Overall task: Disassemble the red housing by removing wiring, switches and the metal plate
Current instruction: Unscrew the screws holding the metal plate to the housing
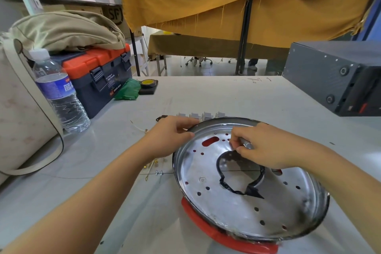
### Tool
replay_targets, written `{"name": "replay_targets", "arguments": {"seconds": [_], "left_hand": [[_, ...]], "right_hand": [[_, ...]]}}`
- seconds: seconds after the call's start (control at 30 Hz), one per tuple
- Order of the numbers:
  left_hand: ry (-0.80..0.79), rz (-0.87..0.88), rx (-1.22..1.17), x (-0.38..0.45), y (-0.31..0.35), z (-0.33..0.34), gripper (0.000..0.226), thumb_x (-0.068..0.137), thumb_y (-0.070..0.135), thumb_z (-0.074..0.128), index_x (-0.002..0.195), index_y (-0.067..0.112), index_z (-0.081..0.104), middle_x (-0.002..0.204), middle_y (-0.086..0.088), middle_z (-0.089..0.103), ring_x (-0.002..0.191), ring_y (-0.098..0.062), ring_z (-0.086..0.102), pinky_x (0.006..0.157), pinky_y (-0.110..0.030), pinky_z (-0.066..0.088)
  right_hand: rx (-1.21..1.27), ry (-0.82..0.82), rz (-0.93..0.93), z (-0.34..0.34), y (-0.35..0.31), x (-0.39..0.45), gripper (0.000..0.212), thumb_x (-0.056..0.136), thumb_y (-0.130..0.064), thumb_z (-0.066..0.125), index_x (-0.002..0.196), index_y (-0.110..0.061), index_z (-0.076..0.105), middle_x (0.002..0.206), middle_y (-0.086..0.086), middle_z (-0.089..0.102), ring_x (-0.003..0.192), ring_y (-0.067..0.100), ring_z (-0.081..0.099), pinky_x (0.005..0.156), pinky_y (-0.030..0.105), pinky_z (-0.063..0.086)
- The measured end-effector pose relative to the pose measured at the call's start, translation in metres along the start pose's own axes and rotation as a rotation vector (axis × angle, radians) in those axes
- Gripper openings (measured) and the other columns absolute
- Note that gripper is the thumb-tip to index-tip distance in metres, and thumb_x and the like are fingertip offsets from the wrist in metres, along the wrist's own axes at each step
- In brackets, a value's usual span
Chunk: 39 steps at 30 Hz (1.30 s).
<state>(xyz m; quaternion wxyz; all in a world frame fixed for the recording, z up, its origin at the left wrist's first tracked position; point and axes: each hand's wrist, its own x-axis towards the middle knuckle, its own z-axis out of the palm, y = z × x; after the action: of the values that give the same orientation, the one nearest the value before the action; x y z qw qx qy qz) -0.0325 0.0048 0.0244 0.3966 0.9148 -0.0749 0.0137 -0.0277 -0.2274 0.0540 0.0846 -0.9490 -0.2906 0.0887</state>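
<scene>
The red housing [226, 239] lies at the table's [206, 97] near edge, its rim showing under the round metal plate [237, 208] that sits in it. The left hand [173, 136] grips the plate's far-left rim. The right hand [266, 146] is closed on a tool [246, 144], perhaps a screwdriver, pressed to the plate by the red slot. Four switches [198, 115] line up just behind. Small screws [158, 173] and wire bits lie left of the plate.
</scene>
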Motion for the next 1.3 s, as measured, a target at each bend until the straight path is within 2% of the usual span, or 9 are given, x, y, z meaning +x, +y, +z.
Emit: {"name": "replay_targets", "arguments": {"seconds": [0.13, 0.23, 0.37, 0.47, 0.7, 0.9, 1.07, 1.17, 1.3], "left_hand": [[0.154, -0.015, 0.076, 0.002, 0.002, 0.0, 0.022, 0.087, 0.024, 0.063, 0.108, 0.027, 0.069, 0.084, 0.01, 0.07, 0.077, -0.005, 0.065, 0.074, -0.029, 0.056], [0.186, -0.014, 0.102, 0.0, 0.005, -0.001, 0.019, 0.086, 0.025, 0.066, 0.105, 0.025, 0.066, 0.07, 0.004, 0.068, 0.061, -0.009, 0.065, 0.062, -0.025, 0.055], [0.047, -0.014, 0.094, -0.003, 0.007, -0.002, 0.033, 0.088, 0.021, 0.062, 0.121, 0.026, 0.058, 0.064, 0.003, 0.069, 0.054, -0.012, 0.067, 0.066, -0.034, 0.059], [-0.115, -0.044, -0.016, -0.006, 0.007, -0.007, 0.042, 0.087, 0.014, 0.061, 0.126, 0.024, 0.051, 0.06, 0.002, 0.068, 0.055, -0.014, 0.068, 0.054, -0.023, 0.055], [-0.297, -0.126, -0.227, -0.007, -0.002, -0.017, 0.053, 0.084, 0.018, 0.068, 0.126, 0.031, 0.039, 0.08, -0.004, 0.072, 0.069, -0.023, 0.072, 0.057, -0.024, 0.055], [-0.121, 0.032, -0.218, 0.0, -0.01, -0.006, 0.041, 0.089, 0.026, 0.061, 0.126, 0.04, 0.051, 0.118, 0.022, 0.055, 0.089, 0.005, 0.064, 0.073, -0.009, 0.051], [-0.035, 0.109, -0.195, -0.001, -0.008, 0.007, 0.029, 0.096, 0.02, 0.05, 0.114, 0.037, 0.065, 0.105, 0.029, 0.065, 0.091, 0.014, 0.06, 0.072, 0.0, 0.043], [0.03, 0.099, -0.208, -0.005, -0.013, 0.01, 0.028, 0.094, 0.02, 0.052, 0.106, 0.04, 0.067, 0.097, 0.026, 0.068, 0.089, 0.01, 0.062, 0.077, -0.007, 0.048], [0.049, 0.089, -0.291, -0.007, -0.017, 0.015, 0.028, 0.094, 0.011, 0.048, 0.111, 0.024, 0.067, 0.103, 0.005, 0.071, 0.1, -0.01, 0.064, 0.095, -0.034, 0.049]], "right_hand": [[0.038, -0.082, -0.001, -0.002, -0.003, 0.002, 0.009, 0.097, -0.024, 0.044, 0.094, -0.03, 0.05, 0.085, -0.005, 0.057, 0.06, 0.012, 0.06, 0.06, 0.035, 0.052], [-0.015, -0.111, -0.031, -0.004, -0.005, 0.004, 0.011, 0.097, -0.022, 0.043, 0.095, -0.031, 0.049, 0.102, 0.0, 0.06, 0.084, 0.021, 0.056, 0.077, 0.04, 0.05], [-0.026, -0.118, -0.052, -0.005, -0.006, 0.007, 0.019, 0.097, -0.016, 0.04, 0.099, -0.031, 0.052, 0.104, -0.001, 0.061, 0.088, 0.021, 0.055, 0.082, 0.039, 0.047], [0.015, -0.147, -0.071, -0.006, -0.006, 0.008, 0.02, 0.1, -0.018, 0.038, 0.105, -0.031, 0.053, 0.112, 0.0, 0.062, 0.092, 0.026, 0.058, 0.086, 0.045, 0.047], [0.145, -0.09, -0.09, -0.008, -0.008, 0.015, 0.019, 0.102, -0.028, 0.041, 0.111, -0.027, 0.057, 0.112, -0.008, 0.062, 0.1, 0.021, 0.058, 0.092, 0.038, 0.045], [0.441, 0.059, -0.089, -0.007, -0.014, 0.027, 0.025, 0.098, -0.04, 0.042, 0.105, -0.028, 0.062, 0.095, -0.012, 0.07, 0.087, 0.0, 0.064, 0.084, 0.022, 0.05], [0.721, 0.129, -0.075, -0.007, -0.026, 0.038, 0.045, 0.097, -0.046, 0.041, 0.09, -0.015, 0.074, 0.076, 0.002, 0.07, 0.058, 0.006, 0.059, 0.06, 0.018, 0.052], [0.854, 0.105, -0.046, -0.006, -0.029, 0.043, 0.042, 0.098, -0.036, 0.049, 0.086, -0.004, 0.073, 0.068, 0.005, 0.068, 0.056, 0.011, 0.06, 0.056, 0.016, 0.05], [0.851, 0.096, 0.002, -0.002, -0.035, 0.056, 0.028, 0.096, -0.02, 0.055, 0.085, 0.002, 0.07, 0.064, 0.008, 0.066, 0.053, 0.014, 0.061, 0.056, 0.018, 0.051]]}}
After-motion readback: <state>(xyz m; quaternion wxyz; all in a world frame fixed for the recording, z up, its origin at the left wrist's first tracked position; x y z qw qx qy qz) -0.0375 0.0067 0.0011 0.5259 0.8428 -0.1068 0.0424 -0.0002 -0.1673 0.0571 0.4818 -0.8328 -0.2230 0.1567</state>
